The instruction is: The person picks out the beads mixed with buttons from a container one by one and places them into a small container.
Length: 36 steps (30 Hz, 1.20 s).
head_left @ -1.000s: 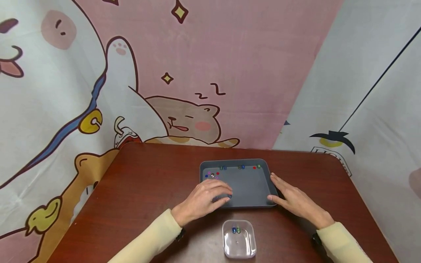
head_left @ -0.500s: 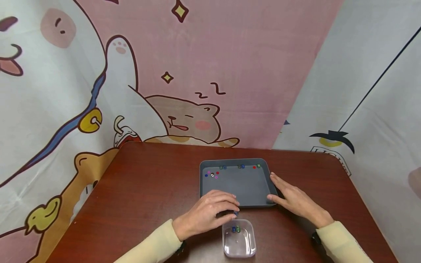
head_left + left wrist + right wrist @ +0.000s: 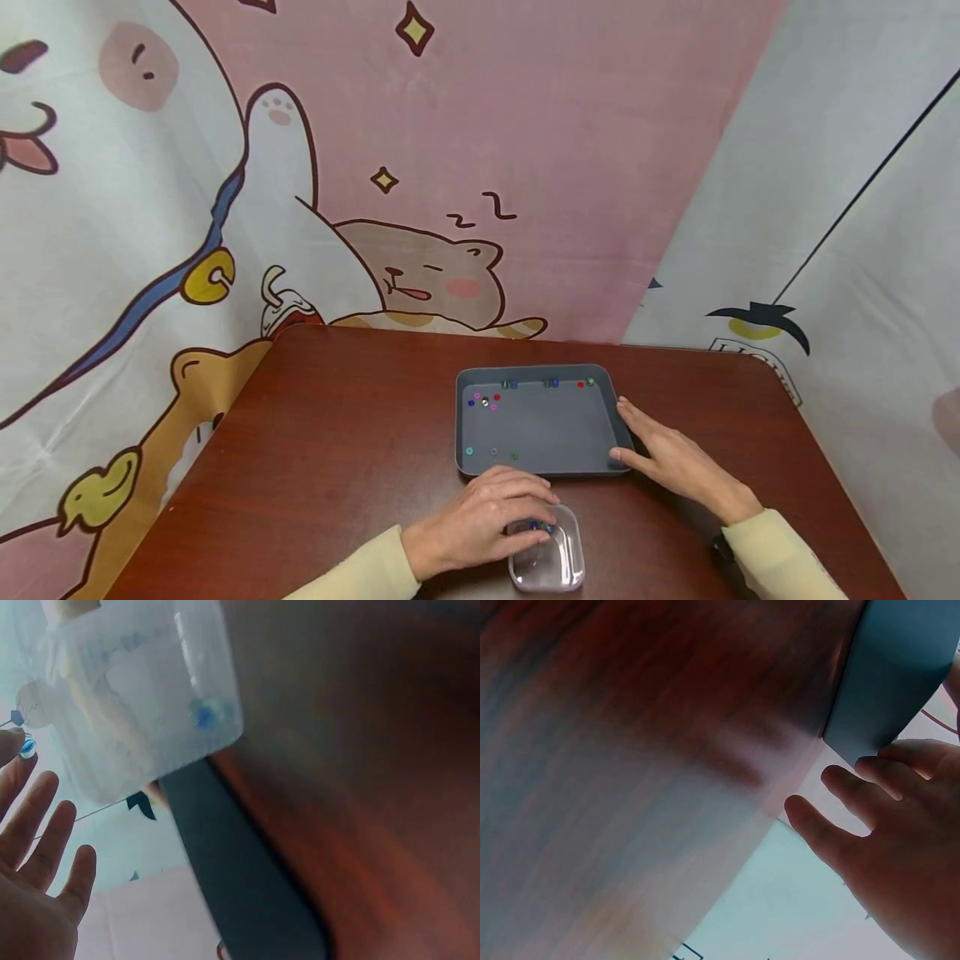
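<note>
In the left wrist view, my left hand (image 3: 37, 855) pinches a clear and blue glass marble (image 3: 28, 747) between thumb and forefinger, the other fingers spread. The head view has this left hand (image 3: 491, 521) over the left side of a clear plastic box (image 3: 558, 575). Marbles (image 3: 542, 526) in the box show partly past the fingertips. My right hand (image 3: 678, 462) rests against the right edge of a grey tray (image 3: 551, 425), fingers extended. Lined along the tray's far side are blue and green marbles (image 3: 551, 383); small coloured pieces (image 3: 485, 402) lie at its left.
A teal ring-like piece (image 3: 469, 451) and a green piece (image 3: 514, 456) lie near the tray's front edge. Tray and box stand on a brown wooden table (image 3: 337, 417). Behind it hangs a cartoon-printed cloth (image 3: 570, 167).
My left hand has moved from the tray's front left toward me, carrying a blue marble over the clear box. The tray's front left corner has come into view. My right hand stays put.
</note>
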Each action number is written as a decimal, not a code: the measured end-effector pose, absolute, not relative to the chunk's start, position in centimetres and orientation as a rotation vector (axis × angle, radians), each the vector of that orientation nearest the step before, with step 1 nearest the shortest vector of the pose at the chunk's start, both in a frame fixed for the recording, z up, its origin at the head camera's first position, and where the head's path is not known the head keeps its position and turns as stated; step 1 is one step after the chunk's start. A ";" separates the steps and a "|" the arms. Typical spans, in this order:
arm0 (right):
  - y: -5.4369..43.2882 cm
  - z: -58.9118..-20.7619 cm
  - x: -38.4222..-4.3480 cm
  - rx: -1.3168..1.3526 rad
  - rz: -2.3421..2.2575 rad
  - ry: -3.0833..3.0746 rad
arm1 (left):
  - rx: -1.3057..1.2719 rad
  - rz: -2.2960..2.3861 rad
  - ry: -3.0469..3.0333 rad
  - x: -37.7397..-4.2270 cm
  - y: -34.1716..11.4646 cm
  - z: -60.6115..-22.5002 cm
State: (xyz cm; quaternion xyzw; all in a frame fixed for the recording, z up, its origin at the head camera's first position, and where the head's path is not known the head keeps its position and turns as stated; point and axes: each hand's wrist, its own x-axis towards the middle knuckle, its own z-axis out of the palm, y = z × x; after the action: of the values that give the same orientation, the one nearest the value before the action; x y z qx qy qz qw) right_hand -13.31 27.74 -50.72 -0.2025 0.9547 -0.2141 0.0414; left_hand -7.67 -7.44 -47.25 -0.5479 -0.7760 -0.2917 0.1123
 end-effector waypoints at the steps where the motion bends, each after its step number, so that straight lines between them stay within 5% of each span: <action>1: 27.8 -50.8 -13.2 -0.621 -0.661 2.919 | -1.614 -0.855 -2.278 -7.5 -7.4 -47.5; 25: 27.9 -50.6 -13.2 -0.607 -0.678 2.902 | -1.724 -0.696 -2.410 -6.6 -7.6 -48.8; 36: 27.7 -50.7 -13.2 -0.604 -0.694 2.913 | -1.314 -0.776 -2.373 -9.4 -10.1 -48.2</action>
State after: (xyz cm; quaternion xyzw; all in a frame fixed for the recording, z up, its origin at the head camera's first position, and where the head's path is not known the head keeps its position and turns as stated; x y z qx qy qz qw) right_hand -13.17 27.74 -50.70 -0.1977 0.9526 -0.2269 0.0436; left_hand -9.42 -10.12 -48.19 -0.4598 -0.8304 -0.2715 0.1594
